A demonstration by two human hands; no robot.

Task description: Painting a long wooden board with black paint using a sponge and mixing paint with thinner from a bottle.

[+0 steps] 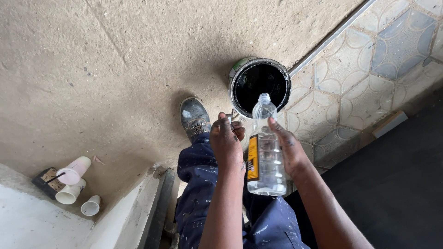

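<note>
Head view, looking down at the floor [92,69]. The right hand [288,152] is wrapped around a clear plastic bottle [264,157], fingers along its right side near the shoulder, palm toward the base. The bottle's long axis runs nearly straight away from the person; its open, uncapped neck points forward and away from the wrist, toward the can [260,85]. The yellow label strip lies along the bottle's left flank, facing the left hand. Clear liquid shows in the body; its level cannot be told.

The left hand [227,143] sits just left of the bottle, fingers curled shut around a small item near the fingertips; what it is cannot be told.

The can stands just beyond both hands, ahead of the bottle's mouth, round, open-topped, its interior black. Whether the mouth is over the rim or short of it cannot be told.

A shoe [194,117] lies beyond and left of the left hand. Paint-flecked blue trousers [203,184] lie beneath both forearms. Three cups [76,186] stand well to the left of the left hand, beside a step. Patterned tiles [369,69] lie beyond and right of the right hand.
</note>
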